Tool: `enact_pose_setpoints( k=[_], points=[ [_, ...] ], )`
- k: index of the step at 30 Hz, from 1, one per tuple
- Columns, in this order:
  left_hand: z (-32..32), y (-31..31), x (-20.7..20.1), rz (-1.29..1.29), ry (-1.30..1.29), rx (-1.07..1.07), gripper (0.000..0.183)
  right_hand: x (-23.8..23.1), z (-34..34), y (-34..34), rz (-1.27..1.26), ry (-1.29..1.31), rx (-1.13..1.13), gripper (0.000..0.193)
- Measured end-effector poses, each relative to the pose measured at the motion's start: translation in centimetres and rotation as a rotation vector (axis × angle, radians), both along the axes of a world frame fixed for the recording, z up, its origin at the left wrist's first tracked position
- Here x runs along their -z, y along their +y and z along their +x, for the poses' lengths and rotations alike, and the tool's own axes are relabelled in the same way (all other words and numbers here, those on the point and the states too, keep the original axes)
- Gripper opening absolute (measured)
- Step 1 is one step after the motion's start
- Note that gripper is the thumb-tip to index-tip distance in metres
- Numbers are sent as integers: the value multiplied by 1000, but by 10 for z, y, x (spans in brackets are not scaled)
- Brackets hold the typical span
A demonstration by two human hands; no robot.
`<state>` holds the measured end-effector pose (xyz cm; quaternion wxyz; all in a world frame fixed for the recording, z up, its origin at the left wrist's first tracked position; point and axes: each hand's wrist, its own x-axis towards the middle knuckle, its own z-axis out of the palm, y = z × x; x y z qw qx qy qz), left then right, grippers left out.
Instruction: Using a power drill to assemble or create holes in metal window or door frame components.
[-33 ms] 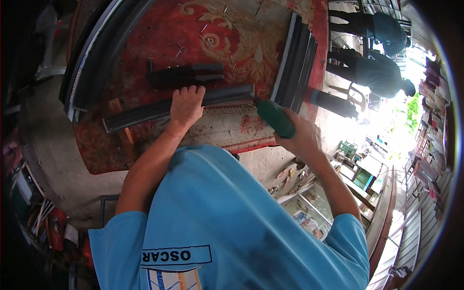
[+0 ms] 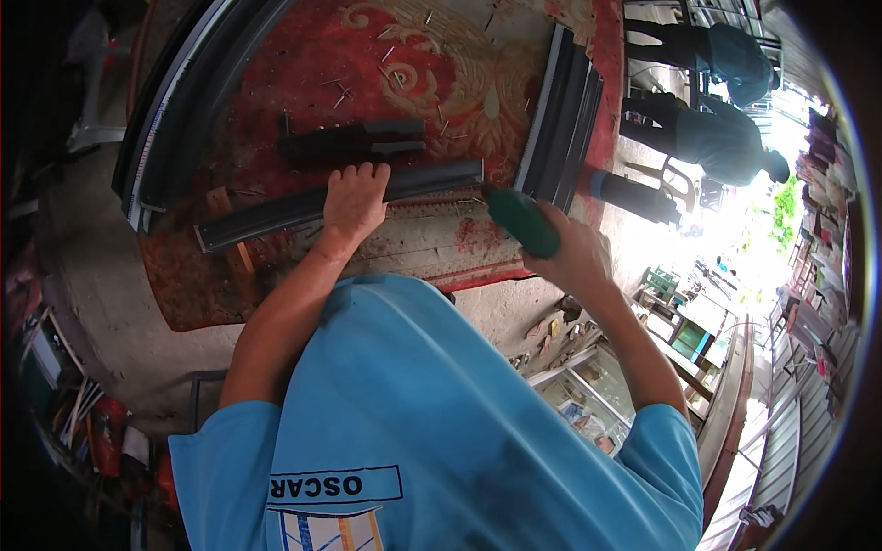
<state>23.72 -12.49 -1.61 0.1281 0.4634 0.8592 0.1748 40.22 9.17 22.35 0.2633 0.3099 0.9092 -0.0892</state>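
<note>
A long dark metal profile bar (image 2: pixel 276 216) lies across the near part of the red patterned table covering. My left hand (image 2: pixel 356 200) is wrapped over its middle, pressing it down. In my right hand (image 2: pixel 577 262) is a green power tool (image 2: pixel 522 222), drill-like in shape, gripped at its rear. Its dark tip sits at or close to the bar's right end; whether they touch I cannot tell. Beyond the bar rest short black profile pieces (image 2: pixel 354 142). Under the bar's left part runs a wooden strip (image 2: pixel 234 243).
Long dark profiles (image 2: pixel 188 115) line the table's left side; more stacked profiles (image 2: pixel 559 119) lie at the right. Screws or nails (image 2: pixel 342 94) are scattered over the red covering (image 2: pixel 294 64). Two people (image 2: pixel 721 138) stand beyond the table at the right. A glass-topped case (image 2: pixel 593 390) is at lower right.
My right hand and the green power tool have shifted very slightly up and left. The left hand and the bar stay put.
</note>
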Motion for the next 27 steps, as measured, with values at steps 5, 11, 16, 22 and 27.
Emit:
enact_pose_setpoints(
  k=[5,11,16,22,27],
  points=[
    [4,-2,0,-42,-6,6,53,3,-26,50,-167,-18,152,57],
    [0,0,-2,1,-7,-24,36,4,-11,102,-641,129,822,40],
    [1,-1,-1,-8,-1,2,34,10,16,40,-428,297,899,43],
    [1,-1,0,24,-13,-5,35,-21,-7,22,-329,199,605,52],
    [2,1,1,-52,-43,1,50,-18,-10,30,-270,206,522,54]
  ],
)
